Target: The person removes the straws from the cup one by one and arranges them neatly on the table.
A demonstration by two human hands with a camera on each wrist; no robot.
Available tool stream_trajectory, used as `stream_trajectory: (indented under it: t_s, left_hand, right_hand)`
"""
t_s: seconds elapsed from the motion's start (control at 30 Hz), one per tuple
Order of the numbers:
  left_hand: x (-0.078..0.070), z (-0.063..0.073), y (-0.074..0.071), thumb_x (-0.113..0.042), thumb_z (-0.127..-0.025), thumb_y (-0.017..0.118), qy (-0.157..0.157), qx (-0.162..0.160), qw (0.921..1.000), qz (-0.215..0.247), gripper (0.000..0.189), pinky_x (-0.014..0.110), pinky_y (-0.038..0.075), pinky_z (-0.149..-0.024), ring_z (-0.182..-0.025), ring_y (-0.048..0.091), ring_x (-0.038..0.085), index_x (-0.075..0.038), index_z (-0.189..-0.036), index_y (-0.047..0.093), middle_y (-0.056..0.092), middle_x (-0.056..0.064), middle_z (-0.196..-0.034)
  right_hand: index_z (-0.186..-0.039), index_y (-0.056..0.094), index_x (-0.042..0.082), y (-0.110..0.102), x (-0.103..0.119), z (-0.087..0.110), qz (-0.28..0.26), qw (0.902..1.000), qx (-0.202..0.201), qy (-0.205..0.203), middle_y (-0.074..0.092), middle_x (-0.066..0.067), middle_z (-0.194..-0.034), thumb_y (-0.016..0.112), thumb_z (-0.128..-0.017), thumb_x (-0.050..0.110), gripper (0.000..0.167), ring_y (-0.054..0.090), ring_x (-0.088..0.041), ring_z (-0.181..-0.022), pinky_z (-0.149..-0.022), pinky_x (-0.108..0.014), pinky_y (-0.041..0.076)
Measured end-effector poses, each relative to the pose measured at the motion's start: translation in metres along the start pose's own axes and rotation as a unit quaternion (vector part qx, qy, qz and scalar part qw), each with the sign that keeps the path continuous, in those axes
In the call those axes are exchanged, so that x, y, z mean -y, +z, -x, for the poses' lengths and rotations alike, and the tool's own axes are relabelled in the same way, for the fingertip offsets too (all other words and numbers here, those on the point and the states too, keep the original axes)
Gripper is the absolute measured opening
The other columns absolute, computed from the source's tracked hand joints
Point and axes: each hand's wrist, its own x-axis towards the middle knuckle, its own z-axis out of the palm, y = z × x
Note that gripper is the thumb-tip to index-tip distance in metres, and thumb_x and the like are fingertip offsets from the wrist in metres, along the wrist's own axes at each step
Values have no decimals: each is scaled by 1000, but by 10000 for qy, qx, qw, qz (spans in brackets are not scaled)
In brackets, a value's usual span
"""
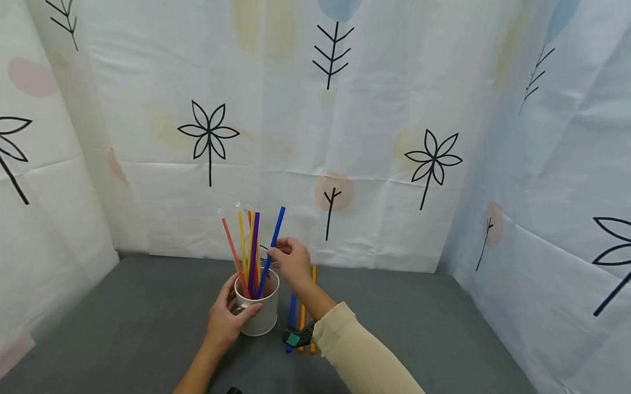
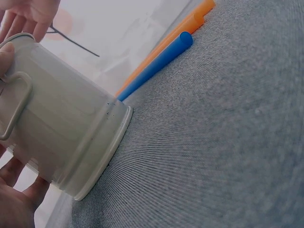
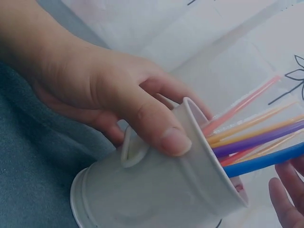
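A white mug [image 1: 261, 321] with a side handle [image 3: 133, 151] stands upright on the table. My left hand [image 1: 225, 322] holds it, thumb over the near side by the rim and fingers around the far side. Several straws lean inside: a purple straw [image 1: 255, 235], a red straw [image 1: 231, 241] and yellow ones [image 1: 242, 235], some with clear wrapping at their tops. A blue straw [image 1: 277, 227] also stands in the mug, its lower end inside. My right hand [image 1: 293, 262] pinches this blue straw above the rim between thumb and fingers.
Right of the mug, another blue straw [image 2: 164, 59] and two orange straws [image 1: 314, 276] lie side by side on the grey tabletop [image 1: 420, 340], partly under my right forearm. A patterned white cloth [image 1: 375, 135] hangs behind the table and along both sides.
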Motion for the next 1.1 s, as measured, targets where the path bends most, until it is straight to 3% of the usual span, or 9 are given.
stream_trajectory:
  t_s: [0.13, 0.4, 0.63, 0.83, 1.1]
  left_hand:
    - [0, 0, 0, -19, -79, 83, 20, -32, 10000, -13, 85, 51, 41, -99, -127, 46, 35, -15, -149, 35, 46, 20, -140]
    - [-2, 1, 0, -20, -79, 83, 17, -40, 10000, -60, 86, 51, 41, -99, -127, 46, 36, -14, -149, 34, 45, 21, -141]
    - [-2, 1, 0, -21, -79, 83, -47, 12, 10000, -45, 86, 51, 40, -99, -128, 45, 37, -14, -149, 34, 44, 21, -141]
    - [-3, 1, 0, -19, -80, 82, 32, -35, 10000, -86, 85, 50, 40, -99, -127, 46, 35, -12, -149, 34, 45, 21, -141]
    - [-3, 1, 1, -19, -79, 83, 64, -78, 9998, -151, 84, 51, 40, -99, -126, 47, 36, -11, -148, 35, 46, 21, -140]
  right_hand:
    - [-103, 65, -5, -7, 2, -1, -373, 9993, -13, -45, 70, -11, -88, 70, -89, 8, 20, 69, -24, -76, -73, -46, 56]
    - [-112, 61, -9, -22, 11, -11, -796, 9963, 36, -326, 67, -22, -100, 67, -89, 1, 25, 67, -35, -88, -76, -48, 55]
    - [-114, 60, -7, -35, 27, -17, -666, 9950, -235, -702, 66, -19, -99, 67, -88, -2, 27, 65, -19, -82, -76, -38, 56]
    - [-117, 60, -5, -47, 41, -23, -681, 9889, -591, -1182, 67, -18, -95, 67, -87, -3, 31, 66, -21, -80, -73, -37, 57]
    - [-127, 56, 2, -65, 50, -28, -534, 9842, -896, -1430, 66, -20, -97, 66, -88, -3, 41, 67, -28, -78, -67, -35, 57]
